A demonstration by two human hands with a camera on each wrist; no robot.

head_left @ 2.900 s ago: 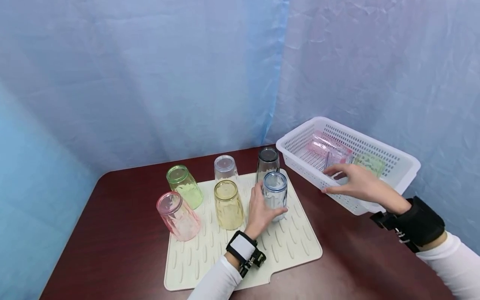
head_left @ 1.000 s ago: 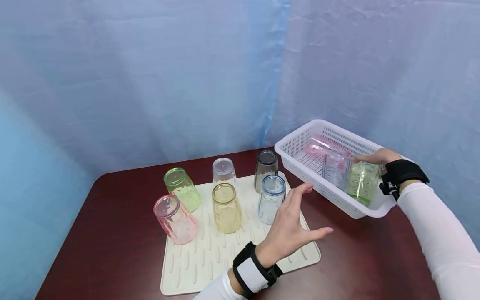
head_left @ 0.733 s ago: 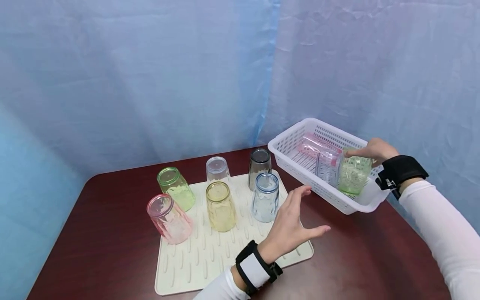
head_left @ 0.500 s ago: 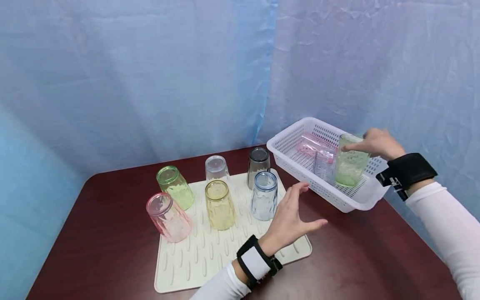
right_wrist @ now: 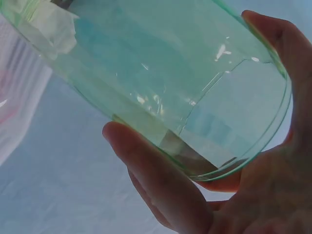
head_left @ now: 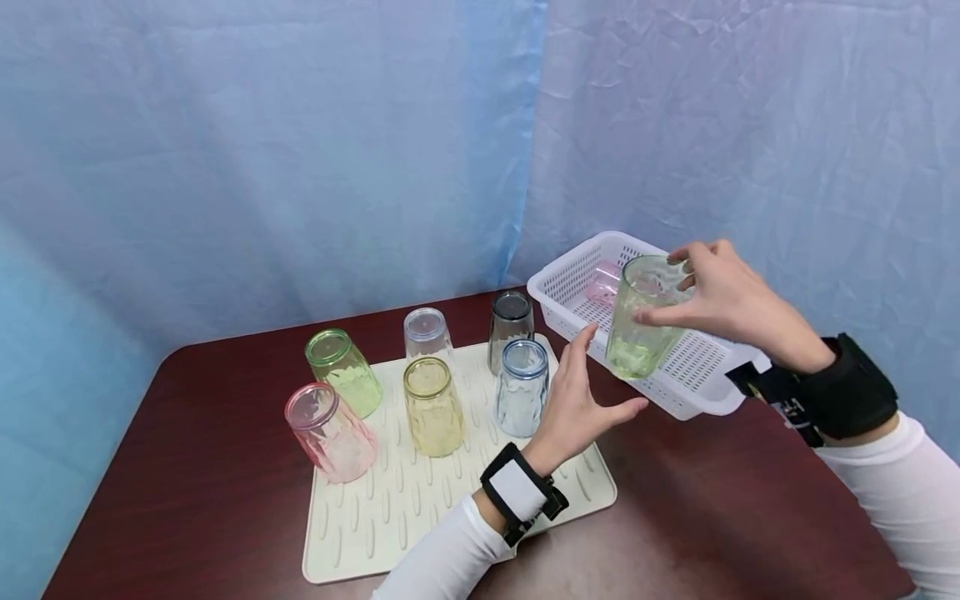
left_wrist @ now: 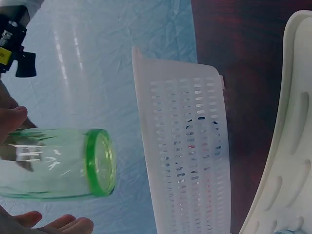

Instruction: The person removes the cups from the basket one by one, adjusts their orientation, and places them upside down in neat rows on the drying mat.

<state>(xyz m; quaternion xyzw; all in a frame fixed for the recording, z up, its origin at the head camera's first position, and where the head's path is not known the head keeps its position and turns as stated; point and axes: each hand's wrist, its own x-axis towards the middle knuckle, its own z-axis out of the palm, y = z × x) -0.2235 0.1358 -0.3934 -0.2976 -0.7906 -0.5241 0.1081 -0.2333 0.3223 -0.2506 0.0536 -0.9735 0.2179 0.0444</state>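
Note:
A clear green drinking glass [head_left: 645, 312] is gripped near its rim by my right hand [head_left: 723, 300], above the front of the white basket. Its thick green base points down and slightly left. In the right wrist view, thumb and fingers curl round the glass [right_wrist: 161, 97]. My left hand [head_left: 573, 408] is held up just left of the glass, thumb and fingers spread, with nothing between them. The left wrist view shows a gap between its fingers [left_wrist: 66, 225] and the glass [left_wrist: 53, 163]. Beside the left hand, a blue glass [head_left: 522, 387] stands upside down on the cream drying mat [head_left: 360, 533].
Upside down on the mat also stand black [head_left: 512, 329], clear [head_left: 427, 333], yellow [head_left: 433, 408], green [head_left: 343, 371] and pink [head_left: 330, 433] glasses. A white perforated basket [head_left: 577, 250] at the right holds a pink glass [head_left: 602, 283]; the held glass and right hand hide part of its inside.
My right hand has reached into the basket, taken hold of the green glass and lifted it out leftward. My left hand has let go of the blue glass and moved right, fingers spread.

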